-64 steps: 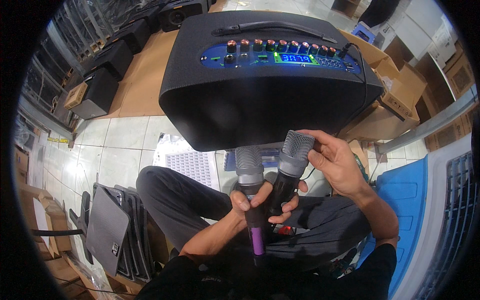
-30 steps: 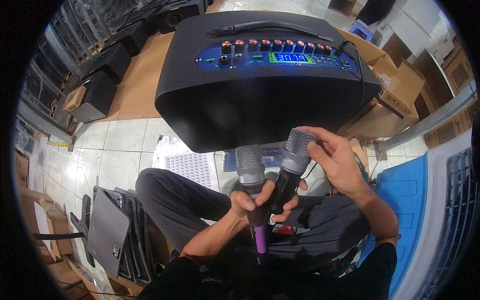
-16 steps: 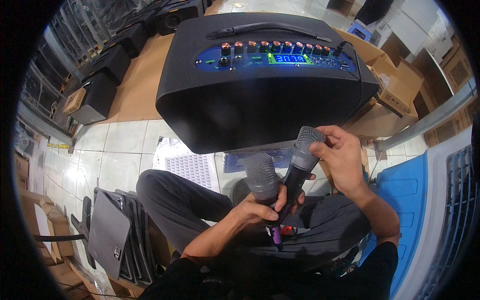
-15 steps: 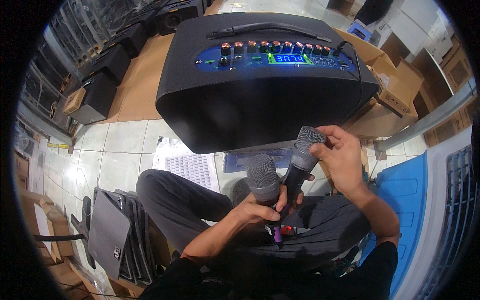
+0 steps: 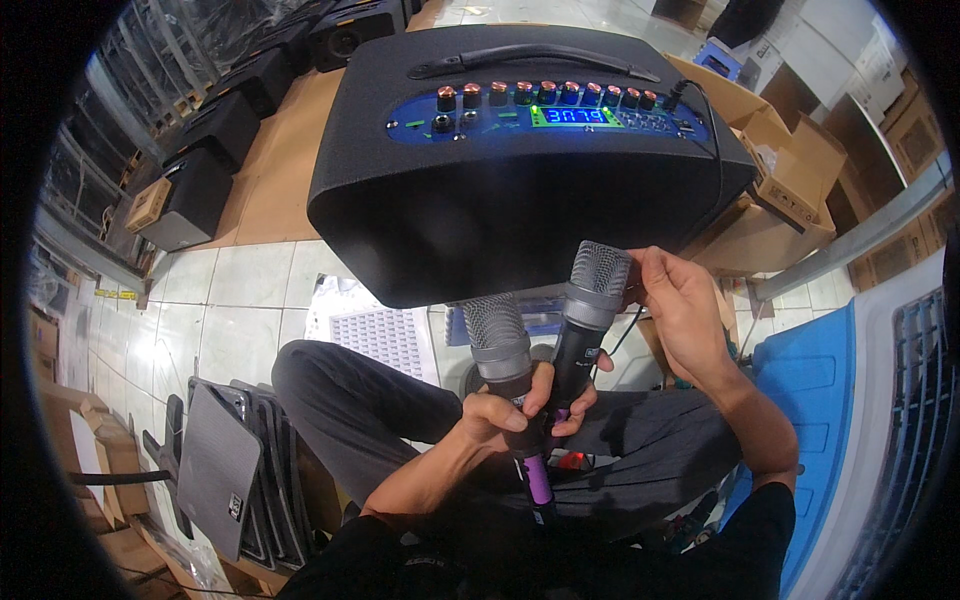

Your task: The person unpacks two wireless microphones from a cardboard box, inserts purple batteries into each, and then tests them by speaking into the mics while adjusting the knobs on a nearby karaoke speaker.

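Note:
My left hand [image 5: 500, 415] grips two black microphones with silver mesh heads and purple sleeves. One microphone [image 5: 500, 340] is at the left, the other [image 5: 595, 285] a little higher at the right. My right hand [image 5: 680, 310] is raised beside the right microphone's head, thumb and fingers curled together at its edge; what is between them, if anything, is hidden. Beyond both hands stands a big black speaker [image 5: 490, 210] with a carry handle and a lit blue panel [image 5: 575, 116] of knobs, with a cable plugged in at its right end.
Black speakers [image 5: 200, 195] line cardboard at upper left. An open carton [image 5: 800, 160] is at right, above a blue plastic case [image 5: 790, 390]. Grey panels [image 5: 215, 470] lean at lower left. A printed sheet [image 5: 365, 330] lies before my crossed legs.
The right microphone has shifted up and left, more upright. The left one has moved left, exposing more purple sleeve. My right thumb has come off the mesh head.

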A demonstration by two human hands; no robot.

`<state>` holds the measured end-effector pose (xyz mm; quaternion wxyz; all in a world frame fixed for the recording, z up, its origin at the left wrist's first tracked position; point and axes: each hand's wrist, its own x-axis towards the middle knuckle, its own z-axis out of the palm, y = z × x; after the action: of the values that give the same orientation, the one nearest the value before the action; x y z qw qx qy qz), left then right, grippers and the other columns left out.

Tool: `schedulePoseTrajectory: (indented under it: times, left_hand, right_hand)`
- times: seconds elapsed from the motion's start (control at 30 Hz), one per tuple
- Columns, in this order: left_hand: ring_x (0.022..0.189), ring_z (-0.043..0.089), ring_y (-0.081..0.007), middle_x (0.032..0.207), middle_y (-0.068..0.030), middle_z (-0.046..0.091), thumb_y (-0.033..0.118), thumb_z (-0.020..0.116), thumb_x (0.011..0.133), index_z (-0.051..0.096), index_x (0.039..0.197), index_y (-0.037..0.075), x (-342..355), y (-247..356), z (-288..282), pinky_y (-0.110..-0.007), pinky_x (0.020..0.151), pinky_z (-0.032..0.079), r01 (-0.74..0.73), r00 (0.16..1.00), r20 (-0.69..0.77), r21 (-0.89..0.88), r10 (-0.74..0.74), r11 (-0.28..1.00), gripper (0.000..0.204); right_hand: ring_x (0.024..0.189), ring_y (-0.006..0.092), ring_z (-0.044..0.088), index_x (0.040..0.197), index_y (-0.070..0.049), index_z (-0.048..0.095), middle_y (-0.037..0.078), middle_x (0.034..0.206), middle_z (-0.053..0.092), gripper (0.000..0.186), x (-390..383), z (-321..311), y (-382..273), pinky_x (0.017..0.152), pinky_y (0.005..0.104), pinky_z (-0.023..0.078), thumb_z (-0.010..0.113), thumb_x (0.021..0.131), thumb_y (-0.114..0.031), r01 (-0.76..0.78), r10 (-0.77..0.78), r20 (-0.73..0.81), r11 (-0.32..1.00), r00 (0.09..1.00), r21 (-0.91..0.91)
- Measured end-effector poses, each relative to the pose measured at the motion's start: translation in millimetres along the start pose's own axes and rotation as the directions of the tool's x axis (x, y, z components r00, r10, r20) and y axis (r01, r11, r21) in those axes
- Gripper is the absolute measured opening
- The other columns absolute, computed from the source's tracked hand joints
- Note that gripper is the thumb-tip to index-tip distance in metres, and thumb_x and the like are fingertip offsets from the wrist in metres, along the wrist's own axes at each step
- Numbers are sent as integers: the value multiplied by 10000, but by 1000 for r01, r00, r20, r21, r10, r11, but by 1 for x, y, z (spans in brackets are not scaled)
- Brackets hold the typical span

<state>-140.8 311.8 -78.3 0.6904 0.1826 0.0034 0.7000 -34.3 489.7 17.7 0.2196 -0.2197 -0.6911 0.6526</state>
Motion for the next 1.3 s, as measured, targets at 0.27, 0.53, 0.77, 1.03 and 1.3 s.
schedulePoseTrajectory:
  times: [0.27, 0.53, 0.77, 1.03, 1.3]
  left_hand:
    - [970, 516, -293, 1342, -229, 429, 156, 740, 593, 589, 674, 75, 1, 1, 2, -377, 725, 463, 3, 1000, 16, 11, -3, 1000, 190]
    - [903, 558, -183, 1135, -158, 552, 76, 751, 686, 601, 850, 52, -9, 7, 21, -325, 781, 473, 189, 938, -345, 414, -39, 891, 224]
    - [855, 576, -147, 888, -47, 593, 56, 754, 745, 602, 897, 38, -13, 6, 37, -306, 786, 471, 280, 870, -493, 525, 19, 804, 215]
    - [848, 598, -147, 900, -39, 626, 106, 778, 766, 622, 942, 23, -14, 12, 45, -299, 800, 469, 350, 861, -506, 664, 53, 660, 249]
    - [1155, 587, -373, 1329, -236, 481, 242, 768, 756, 696, 1059, -93, -15, 5, 48, -422, 1009, 470, 336, 897, -408, 880, 173, 335, 457]
  right_hand:
    - [856, 82, 586, 1160, 38, 677, 35, 944, 683, 420, 0, -2, 1, 792, 250, 477, 545, 1059, -348, -4, 4, -2, 997, 1000, -83]
    - [890, 96, 612, 1305, 58, 592, 90, 1005, 700, 475, 3, -3, 8, 813, 251, 488, 611, 1025, -325, -105, 110, 17, 980, 994, -169]
    - [899, 104, 615, 1307, 50, 596, 85, 999, 702, 466, 8, -1, 22, 821, 263, 490, 568, 1042, -332, -242, 257, 23, 932, 966, -269]
    - [963, 225, 641, 1229, 31, 647, 148, 1024, 703, 410, -1, 7, 2, 859, 352, 495, 632, 998, -308, 135, -148, 34, 749, 988, -649]
    - [937, 260, 622, 1096, 12, 684, 135, 961, 696, 599, -23, 16, -27, 830, 403, 453, 826, 781, -477, 532, -252, 475, 521, 843, -668]
